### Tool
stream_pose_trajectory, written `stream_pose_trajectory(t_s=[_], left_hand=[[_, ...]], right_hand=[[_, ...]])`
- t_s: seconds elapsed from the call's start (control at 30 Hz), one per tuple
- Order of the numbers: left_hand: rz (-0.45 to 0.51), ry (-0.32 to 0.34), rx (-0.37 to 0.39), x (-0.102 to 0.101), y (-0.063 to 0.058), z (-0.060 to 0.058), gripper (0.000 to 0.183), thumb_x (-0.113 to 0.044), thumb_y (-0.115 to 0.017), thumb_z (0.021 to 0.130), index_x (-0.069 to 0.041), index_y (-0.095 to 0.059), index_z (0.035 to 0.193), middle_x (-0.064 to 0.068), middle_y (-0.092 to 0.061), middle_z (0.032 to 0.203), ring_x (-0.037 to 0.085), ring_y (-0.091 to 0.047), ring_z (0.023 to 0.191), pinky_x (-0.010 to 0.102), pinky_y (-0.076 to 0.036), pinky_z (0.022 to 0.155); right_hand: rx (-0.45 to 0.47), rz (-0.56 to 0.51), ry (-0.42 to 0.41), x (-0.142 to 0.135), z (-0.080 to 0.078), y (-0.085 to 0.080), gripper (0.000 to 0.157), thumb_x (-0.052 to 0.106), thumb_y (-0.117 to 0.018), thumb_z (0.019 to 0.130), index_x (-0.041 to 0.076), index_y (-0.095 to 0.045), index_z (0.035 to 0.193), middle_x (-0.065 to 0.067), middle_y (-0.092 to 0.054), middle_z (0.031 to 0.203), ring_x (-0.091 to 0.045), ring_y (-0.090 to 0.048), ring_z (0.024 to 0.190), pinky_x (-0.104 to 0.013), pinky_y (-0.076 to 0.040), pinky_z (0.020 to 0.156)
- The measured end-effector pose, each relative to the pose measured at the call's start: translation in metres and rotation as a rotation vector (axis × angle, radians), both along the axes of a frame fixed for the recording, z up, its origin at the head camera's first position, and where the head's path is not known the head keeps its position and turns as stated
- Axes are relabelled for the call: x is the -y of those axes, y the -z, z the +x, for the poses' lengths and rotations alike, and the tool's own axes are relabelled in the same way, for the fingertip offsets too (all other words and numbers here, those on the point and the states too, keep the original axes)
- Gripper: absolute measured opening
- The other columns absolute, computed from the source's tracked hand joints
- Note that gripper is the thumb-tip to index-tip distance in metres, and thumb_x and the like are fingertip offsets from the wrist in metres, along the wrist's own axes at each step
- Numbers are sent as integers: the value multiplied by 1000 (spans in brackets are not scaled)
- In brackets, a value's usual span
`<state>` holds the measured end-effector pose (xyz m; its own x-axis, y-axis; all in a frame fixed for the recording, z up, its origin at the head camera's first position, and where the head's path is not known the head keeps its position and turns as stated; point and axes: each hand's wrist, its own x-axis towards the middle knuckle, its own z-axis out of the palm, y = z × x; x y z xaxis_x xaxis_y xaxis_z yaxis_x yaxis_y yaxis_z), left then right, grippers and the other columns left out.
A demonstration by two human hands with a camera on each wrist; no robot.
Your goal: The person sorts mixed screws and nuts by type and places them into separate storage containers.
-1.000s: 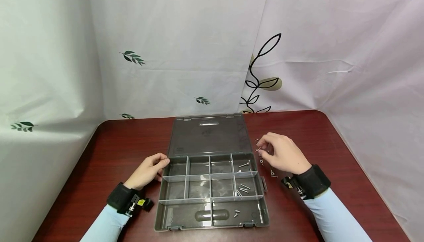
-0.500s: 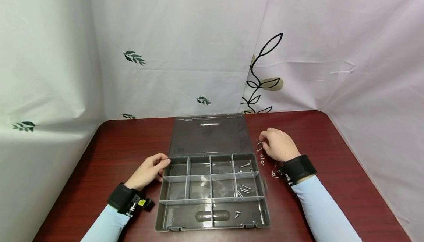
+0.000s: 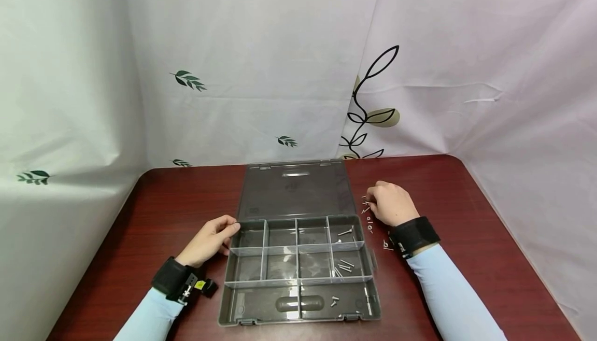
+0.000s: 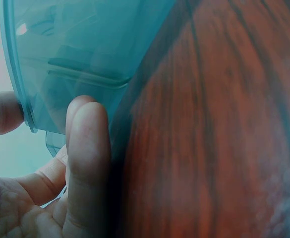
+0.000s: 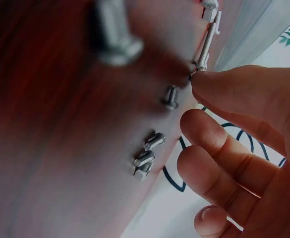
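Observation:
A grey see-through organizer box lies open on the table, its lid folded back. My left hand grips the box's left wall, thumb on the rim and fingers outside. Screws lie in the right-hand compartments. Right of the box my right hand reaches down to a loose row of small screws. In the right wrist view its thumb covers the index fingertip beside a long screw; whether a screw is pinched there is hidden. Several short screws lie near these fingers.
The dark red wooden table runs back to a white patterned curtain. A few more small metal pieces lie by the right wrist. The box's side latch sticks out to the right.
My right hand has shifted slightly and dropped lower over the screws, its fingers drawing closer together; over the last half second it barely moves. The left hand keeps its grip on the box.

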<state>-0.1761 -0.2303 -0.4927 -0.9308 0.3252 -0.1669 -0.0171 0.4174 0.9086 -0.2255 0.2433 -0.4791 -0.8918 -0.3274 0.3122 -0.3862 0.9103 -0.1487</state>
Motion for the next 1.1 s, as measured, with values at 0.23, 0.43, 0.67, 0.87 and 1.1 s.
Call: stream_pose_trajectory(t_s=[0.23,0.43,0.67,0.87,1.1], left_hand=[[0,-14,10,-1,0,0,46,-39,-55,101,2,-56,120,14,-51,80,22,-56,65,37,-56,58],[-4,-11,7,-1,0,0,46,-40,-54,101,2,-56,119,14,-51,80,22,-56,65,37,-56,58],[-8,-12,5,-1,0,0,46,-40,-54,101,2,-56,119,14,-51,80,22,-56,65,37,-56,58],[-9,-16,4,-2,1,0,45,-40,-54,101,2,-57,119,14,-51,80,21,-56,65,38,-56,58],[-1,-12,3,-1,0,0,45,-39,-54,101,2,-56,120,13,-51,80,22,-56,65,38,-56,58]], right_hand=[[47,-14,45,-2,-1,0,10,11,-70,71,17,-63,70,2,-53,70,-20,-54,65,-41,-47,59],[61,-37,54,1,0,1,8,16,-70,76,18,-63,72,4,-54,69,-18,-53,64,-41,-47,60],[58,-26,55,1,-1,-1,20,9,-67,78,19,-55,64,3,-50,66,-17,-49,61,-38,-43,56],[115,-29,61,-3,1,-5,19,11,-67,79,20,-57,65,4,-53,66,-16,-51,62,-39,-44,57],[161,-18,72,-10,2,-7,20,13,-70,77,21,-57,64,5,-53,65,-16,-51,62,-38,-44,56]])
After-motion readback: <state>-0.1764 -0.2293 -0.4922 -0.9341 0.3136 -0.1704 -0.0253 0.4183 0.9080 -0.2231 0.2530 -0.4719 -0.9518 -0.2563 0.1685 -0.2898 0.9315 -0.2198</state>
